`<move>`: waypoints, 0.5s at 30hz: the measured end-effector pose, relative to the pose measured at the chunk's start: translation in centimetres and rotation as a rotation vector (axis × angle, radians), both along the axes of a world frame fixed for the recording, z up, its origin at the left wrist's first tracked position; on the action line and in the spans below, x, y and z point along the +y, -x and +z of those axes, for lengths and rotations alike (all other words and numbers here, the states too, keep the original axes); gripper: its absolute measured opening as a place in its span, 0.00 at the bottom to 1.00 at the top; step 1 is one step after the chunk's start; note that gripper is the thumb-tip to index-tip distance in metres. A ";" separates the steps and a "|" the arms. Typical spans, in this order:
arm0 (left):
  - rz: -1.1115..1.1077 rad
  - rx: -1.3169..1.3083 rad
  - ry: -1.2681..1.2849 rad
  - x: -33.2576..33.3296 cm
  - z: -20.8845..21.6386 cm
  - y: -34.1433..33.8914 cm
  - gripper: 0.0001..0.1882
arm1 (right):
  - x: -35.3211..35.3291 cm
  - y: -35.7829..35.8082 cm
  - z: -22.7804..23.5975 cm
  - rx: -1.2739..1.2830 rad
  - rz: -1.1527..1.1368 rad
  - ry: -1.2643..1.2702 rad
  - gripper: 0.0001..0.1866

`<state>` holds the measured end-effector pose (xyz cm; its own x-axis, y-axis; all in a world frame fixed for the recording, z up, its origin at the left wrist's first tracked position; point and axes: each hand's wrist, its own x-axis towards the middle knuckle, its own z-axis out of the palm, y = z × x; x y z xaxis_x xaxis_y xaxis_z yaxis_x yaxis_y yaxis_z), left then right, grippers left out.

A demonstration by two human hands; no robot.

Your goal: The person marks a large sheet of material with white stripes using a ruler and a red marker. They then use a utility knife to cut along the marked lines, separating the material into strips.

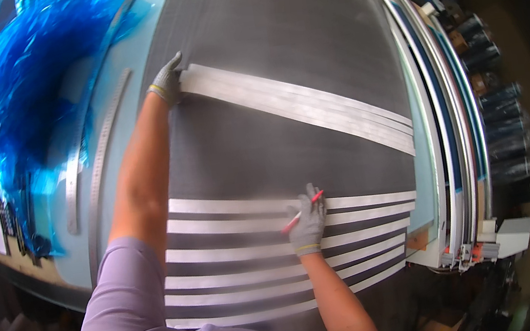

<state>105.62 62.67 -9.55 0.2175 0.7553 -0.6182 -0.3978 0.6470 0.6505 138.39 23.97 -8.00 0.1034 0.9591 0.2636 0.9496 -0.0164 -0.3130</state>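
My left hand, in a grey knit glove, is at the left end of a bundle of long white strips. Its fingers close on that end, partly hidden, with one digit sticking up. The bundle slants across a dark grey sheet, its strips fanning slightly apart toward the right. Lower down, my gloved right hand grips a slim red pen-like tool, which pokes out on both sides of the fingers. Beneath this hand, several separate white strips lie in spaced, roughly parallel rows on the sheet.
Crumpled blue plastic film is heaped at the left. Beside it, a metal ruler lies on the pale table surface. Long metal rails run along the right edge, with dark wrapped rolls beyond.
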 end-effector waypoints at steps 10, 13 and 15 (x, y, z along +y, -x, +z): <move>-0.009 0.654 -0.405 -4.0 4.3 -3.5 0.22 | 0.0 0.4 0.2 0.097 -0.075 -0.040 0.25; 0.041 0.533 -0.369 -9.8 6.9 -2.7 0.19 | -0.3 -0.1 0.0 -0.040 -0.057 -0.113 0.21; 0.010 0.560 -0.374 -12.3 5.0 0.5 0.18 | -0.3 -0.1 -0.1 -0.041 -0.053 -0.115 0.22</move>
<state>105.15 50.36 -4.56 -0.0680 0.9407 -0.3323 0.0596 0.3363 0.9399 138.54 23.65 -8.11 0.1399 0.9157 0.3767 0.9603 -0.0327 -0.2770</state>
